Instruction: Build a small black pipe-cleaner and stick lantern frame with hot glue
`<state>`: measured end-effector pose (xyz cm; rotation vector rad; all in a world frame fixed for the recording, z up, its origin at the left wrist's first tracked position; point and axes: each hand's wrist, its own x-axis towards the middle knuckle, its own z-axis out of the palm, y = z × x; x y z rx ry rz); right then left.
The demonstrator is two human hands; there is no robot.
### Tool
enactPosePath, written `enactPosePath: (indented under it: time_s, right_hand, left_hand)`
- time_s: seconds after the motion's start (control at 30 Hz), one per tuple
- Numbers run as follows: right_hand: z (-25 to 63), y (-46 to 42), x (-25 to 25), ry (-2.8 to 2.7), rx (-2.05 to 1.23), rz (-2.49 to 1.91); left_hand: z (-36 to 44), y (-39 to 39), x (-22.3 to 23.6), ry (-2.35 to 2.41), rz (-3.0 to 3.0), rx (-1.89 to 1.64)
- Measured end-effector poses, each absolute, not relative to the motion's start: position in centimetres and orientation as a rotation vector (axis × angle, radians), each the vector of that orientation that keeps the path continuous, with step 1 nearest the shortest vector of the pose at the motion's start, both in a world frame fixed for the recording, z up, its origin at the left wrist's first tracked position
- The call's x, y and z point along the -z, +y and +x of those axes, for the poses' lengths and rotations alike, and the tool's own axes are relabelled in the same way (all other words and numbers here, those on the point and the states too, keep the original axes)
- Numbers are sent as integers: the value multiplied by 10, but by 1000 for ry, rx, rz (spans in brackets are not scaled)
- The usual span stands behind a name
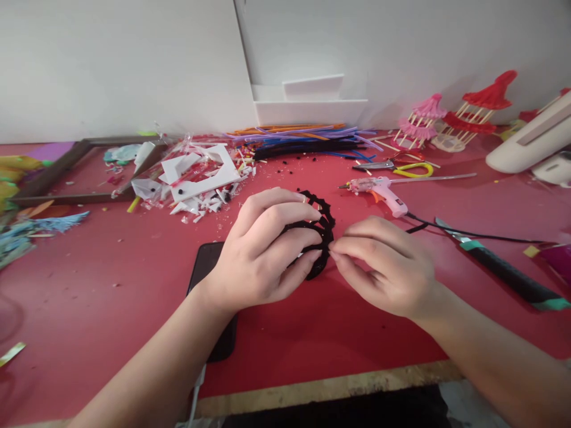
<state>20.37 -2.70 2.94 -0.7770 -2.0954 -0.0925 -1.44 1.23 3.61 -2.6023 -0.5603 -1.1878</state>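
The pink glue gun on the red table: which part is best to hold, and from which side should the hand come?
Probably the pink handle, with the right hand coming from the near right side. The glue gun lies on its side, its handle slanting toward the person, while the nozzle points left, away from that grip. The cable leaves the handle's end.

Black openwork piece [329, 226], partly covered

Rounded outline, dark all over. Outer edge jagged, bowing out along the right side. Gaps show between its inner bands. Left portion hidden beneath the left hand [267, 249], fingers draped across it. Right edge meets the pinched fingertips of the right hand [386, 264]. Positioned over red tabletop [285, 345]; contact with it unclear.
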Motion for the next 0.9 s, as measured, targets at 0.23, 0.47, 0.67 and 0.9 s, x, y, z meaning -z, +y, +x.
enactPosePath:
  time_s: [0.23, 0.47, 0.67, 0.9]
  right_hand:
    - [203, -27, -29, -2081, 79, -782]
    - [204, -26, -28, -2080, 56, -793]
    - [201, -27, -27, -2076, 43, -783]
    - [255, 2, -40, -1941, -68, -1202]
  left_hand:
    - [-18, 13, -36, -572, -2600, 1236]
    - [-20, 14, -37, -548, -2610, 1201]
    - [-18, 14, -37, -551, -2611, 1198]
    - [-19, 14, -37, -540, -2625, 1188]
